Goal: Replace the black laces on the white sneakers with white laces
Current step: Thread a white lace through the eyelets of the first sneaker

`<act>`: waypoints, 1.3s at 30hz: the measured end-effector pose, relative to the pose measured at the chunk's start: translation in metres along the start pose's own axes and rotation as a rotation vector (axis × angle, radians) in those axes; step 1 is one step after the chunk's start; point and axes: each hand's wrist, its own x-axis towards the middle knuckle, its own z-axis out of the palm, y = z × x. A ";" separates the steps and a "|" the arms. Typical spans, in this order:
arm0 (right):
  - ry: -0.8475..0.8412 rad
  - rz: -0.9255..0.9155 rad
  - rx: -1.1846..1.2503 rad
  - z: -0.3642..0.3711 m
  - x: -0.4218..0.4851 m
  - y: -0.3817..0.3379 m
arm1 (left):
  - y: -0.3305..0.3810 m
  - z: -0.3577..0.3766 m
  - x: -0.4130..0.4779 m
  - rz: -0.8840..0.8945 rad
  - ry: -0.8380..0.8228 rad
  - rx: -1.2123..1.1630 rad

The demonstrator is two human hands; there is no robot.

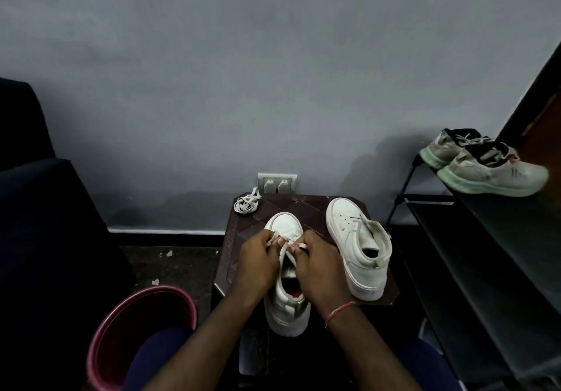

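Both hands, left (258, 261) and right (318, 264), fingers pinched shut on white lace (283, 252) over near sneaker (287, 308).

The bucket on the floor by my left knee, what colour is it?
The bucket is dark pink to maroon, its rim lighter pink; the head view shows it at lower left.

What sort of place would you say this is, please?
Probably a room at home, near the shoe storage: a black shoe rack holding worn trainers, a wall socket and a small brown table.
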 end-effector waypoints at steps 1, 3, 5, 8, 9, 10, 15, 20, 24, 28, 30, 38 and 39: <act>0.016 0.029 0.042 0.002 0.001 0.000 | -0.002 -0.002 0.001 -0.019 -0.035 -0.068; 0.031 0.060 0.086 0.005 0.002 0.000 | -0.007 -0.005 0.000 -0.053 -0.065 -0.175; 0.037 0.062 0.115 0.007 0.003 0.001 | -0.008 -0.007 0.000 -0.096 -0.087 -0.233; 0.031 0.052 0.097 0.007 0.005 0.003 | 0.000 -0.005 -0.001 -0.106 -0.066 -0.125; 0.025 0.053 0.079 0.007 0.006 0.004 | 0.004 -0.004 -0.003 -0.085 -0.025 -0.033; 0.026 0.058 0.067 0.007 0.006 0.005 | 0.006 -0.002 -0.005 -0.065 0.026 0.032; 0.077 0.138 0.238 0.010 0.006 0.011 | 0.009 0.003 -0.015 -0.110 0.240 0.013; 0.109 0.177 0.375 0.016 0.008 0.010 | 0.003 0.003 -0.006 -0.092 0.196 -0.068; 0.081 0.156 0.432 0.013 0.008 0.012 | -0.002 -0.004 -0.001 -0.098 -0.010 -0.179; 0.024 0.137 0.425 0.012 0.010 0.014 | -0.003 -0.008 -0.003 -0.249 -0.111 -0.484; -0.005 0.117 0.372 0.012 0.013 0.015 | -0.001 -0.009 -0.001 -0.272 -0.113 -0.509; 0.038 0.096 0.217 0.013 0.009 0.011 | 0.003 -0.009 -0.004 -0.082 0.047 0.017; 0.045 0.099 0.186 0.013 0.009 0.010 | 0.003 -0.007 -0.006 -0.073 0.079 0.066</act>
